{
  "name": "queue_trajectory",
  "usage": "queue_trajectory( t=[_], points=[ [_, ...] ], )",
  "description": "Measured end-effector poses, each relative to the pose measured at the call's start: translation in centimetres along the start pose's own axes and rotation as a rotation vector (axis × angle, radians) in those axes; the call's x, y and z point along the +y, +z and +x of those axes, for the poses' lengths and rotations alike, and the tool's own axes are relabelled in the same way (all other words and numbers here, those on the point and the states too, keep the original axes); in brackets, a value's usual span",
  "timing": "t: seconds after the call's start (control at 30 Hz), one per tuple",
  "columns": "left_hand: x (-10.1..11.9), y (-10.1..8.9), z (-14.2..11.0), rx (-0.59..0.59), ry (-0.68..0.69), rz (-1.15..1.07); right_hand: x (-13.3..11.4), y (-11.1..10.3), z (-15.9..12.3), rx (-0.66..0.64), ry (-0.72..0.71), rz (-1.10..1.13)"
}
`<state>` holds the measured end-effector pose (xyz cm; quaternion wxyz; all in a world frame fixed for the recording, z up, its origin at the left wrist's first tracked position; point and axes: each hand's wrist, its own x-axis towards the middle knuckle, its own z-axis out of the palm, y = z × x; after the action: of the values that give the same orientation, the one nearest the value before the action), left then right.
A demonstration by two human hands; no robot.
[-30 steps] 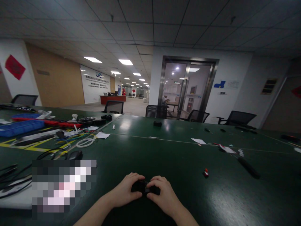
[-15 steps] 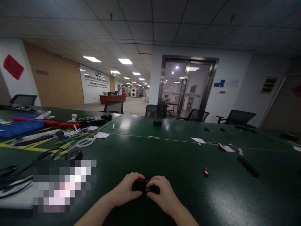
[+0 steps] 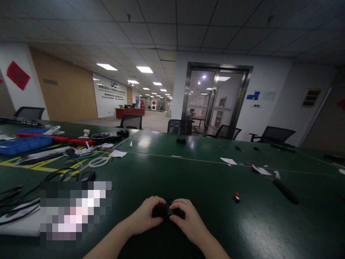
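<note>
Close in front of me, near the lower middle of the head view, a small black object is held between both hands. Its exact kind is too dark to make out. My left hand pinches its left part between thumb and fingers. From the other side, my right hand grips the right part the same way, fingertips close to those of the left. Palms and fingers hide much of the object. Beneath the hands lies the dark green tabletop.
Right of my hands lies a small red and white item; a black-handled tool is farther right. A black block stands ahead. To the left are a blue tray, cables, a white cable coil and a computer mouse.
The camera view has shifted slightly. Both hands keep their hold on the small black object, with the fingertips of the two hands a touch farther apart.
</note>
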<state>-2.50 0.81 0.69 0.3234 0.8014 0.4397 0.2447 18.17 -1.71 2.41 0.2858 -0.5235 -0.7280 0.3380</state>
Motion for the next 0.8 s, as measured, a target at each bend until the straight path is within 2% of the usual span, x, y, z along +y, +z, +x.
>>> queue_trajectory(
  t=[0.17, 0.57, 0.8],
  points=[
    [0.2, -0.1, -0.1, -0.008, -0.034, 0.003, -0.2, -0.3, 0.0, 0.058, 0.040, 0.019],
    [0.4, -0.4, -0.2, -0.029, -0.027, -0.011, 1.4, -0.7, 0.6, 0.242, -0.036, 0.143],
    [0.1, -0.4, -0.3, -0.027, -0.034, -0.014, 1.9, -1.1, 0.6, 0.360, -0.015, 0.206]
  ],
)
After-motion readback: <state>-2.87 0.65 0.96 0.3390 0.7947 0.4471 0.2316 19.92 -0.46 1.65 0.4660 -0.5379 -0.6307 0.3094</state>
